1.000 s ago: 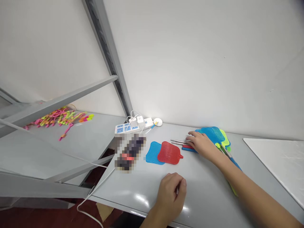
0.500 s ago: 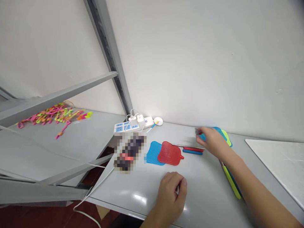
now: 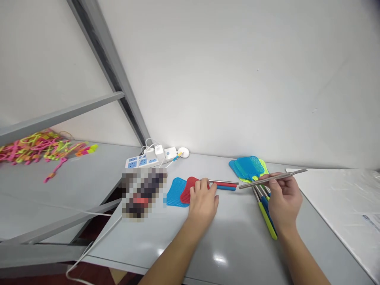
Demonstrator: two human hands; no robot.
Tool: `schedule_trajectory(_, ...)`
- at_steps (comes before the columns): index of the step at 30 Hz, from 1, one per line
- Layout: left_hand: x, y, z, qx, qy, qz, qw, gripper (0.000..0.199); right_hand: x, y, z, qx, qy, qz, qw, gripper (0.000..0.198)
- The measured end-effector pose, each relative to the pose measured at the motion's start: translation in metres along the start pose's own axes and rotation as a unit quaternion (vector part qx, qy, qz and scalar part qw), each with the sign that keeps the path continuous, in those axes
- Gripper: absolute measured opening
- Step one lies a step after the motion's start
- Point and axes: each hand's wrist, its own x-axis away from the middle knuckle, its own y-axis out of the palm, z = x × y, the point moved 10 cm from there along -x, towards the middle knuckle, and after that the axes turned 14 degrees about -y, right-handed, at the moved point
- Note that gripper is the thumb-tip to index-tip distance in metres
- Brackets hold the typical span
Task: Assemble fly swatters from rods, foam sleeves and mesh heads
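Note:
Between the fingers of my right hand (image 3: pixel 285 200), closed, is a slim silver metal rod (image 3: pixel 273 180), tilted slightly up to the right. My left hand (image 3: pixel 203 200) rests over a red fly swatter head (image 3: pixel 187 192), its fingers apart; the fingertips touch or hover just over it and hide part of it. A blue fly swatter head (image 3: pixel 174 194) lies partly beneath the red one. Right of my left hand lie a red handle (image 3: pixel 225 185), a blue handle (image 3: pixel 227 188) and a thin metal rod (image 3: pixel 222 181). Several fly swatters (image 3: pixel 247 166) with blue and green heads lie stacked behind my right hand.
A white power strip (image 3: pixel 151 159) with plugs and cables stands near the wall, beside a round white device (image 3: pixel 183 152). A blurred object (image 3: pixel 145 194) lies left of the swatter heads. Colourful bands (image 3: pixel 38 148) lie on the left shelf; a white wrapped panel (image 3: pixel 335 198) lies right.
My right hand has come forward from the back of the table and now shows the metal rod. My left hand has moved up onto the red swatter head. The view has turned right.

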Motion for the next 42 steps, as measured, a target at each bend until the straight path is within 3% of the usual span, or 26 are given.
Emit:
schedule_trajectory(5, 0.008, -0.001, -0.006, 0.009, 0.006, -0.001, 1.0, 0.016, 0.0, -0.009, -0.008, 0.025, -0.04, 0.017, 0.999, 0.014)
schedule_trajectory(10, 0.008, 0.0, -0.012, 0.02, -0.004, 0.007, 1.0, 0.025, 0.006, -0.009, -0.004, 0.02, -0.041, 0.009, 0.999, 0.012)
schedule_trajectory(16, 0.007, 0.002, -0.008, 0.042, -0.005, 0.016, 0.999, 0.008, 0.015, 0.003, -0.005, 0.012, -0.044, -0.034, 0.998, 0.011)
schedule_trajectory(20, 0.012, -0.009, 0.001, 0.088, 0.026, 0.022, 0.996, 0.01, 0.019, 0.006, -0.008, 0.011, -0.056, -0.038, 0.998, 0.011)
schedule_trajectory(26, 0.027, -0.029, 0.009, 0.345, 0.079, 0.022, 0.935, 0.01, 0.02, 0.006, -0.01, -0.04, -0.057, -0.008, 0.998, 0.013)
schedule_trajectory(33, 0.035, -0.006, 0.016, 0.369, 0.063, -0.04, 0.927, 0.009, 0.022, 0.009, -0.026, -0.146, -0.065, 0.009, 0.987, 0.011)
schedule_trajectory(42, 0.038, -0.008, 0.021, 0.377, 0.088, -0.048, 0.921, 0.012, 0.033, 0.027, -0.04, -0.119, -0.082, -0.085, 0.986, 0.013)
